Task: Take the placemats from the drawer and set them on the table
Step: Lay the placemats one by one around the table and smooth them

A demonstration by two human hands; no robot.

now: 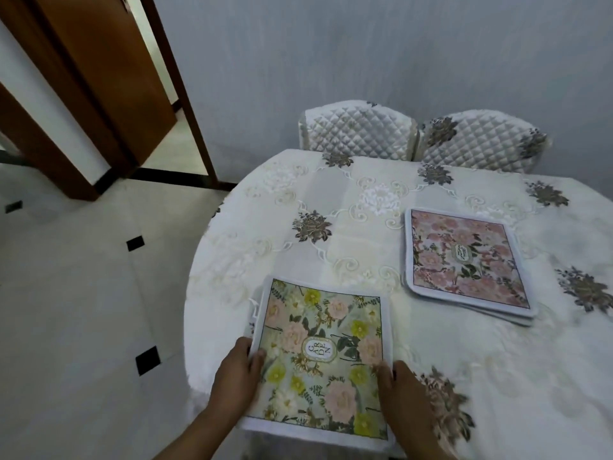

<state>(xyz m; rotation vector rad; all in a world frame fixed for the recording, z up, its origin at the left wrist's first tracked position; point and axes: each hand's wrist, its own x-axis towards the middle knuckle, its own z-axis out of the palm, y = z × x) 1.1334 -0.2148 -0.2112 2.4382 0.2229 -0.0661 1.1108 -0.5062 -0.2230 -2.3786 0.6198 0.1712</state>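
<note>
A green-and-yellow floral placemat (323,356) with a "GARDEN" label lies at the near left edge of the round table (365,207), its near end hanging slightly over the rim. My left hand (237,380) grips its left edge, thumb on top. My right hand (403,390) holds its right edge. A small stack of pink floral placemats (464,263) rests further right on the table, apart from both hands. The drawer is out of view.
The table wears a white embroidered cloth with dark flower motifs. Two chairs (358,131) with quilted white covers stand at the far side against the grey wall. A wooden door and frame (109,78) stand at the left, above a pale tiled floor (83,310).
</note>
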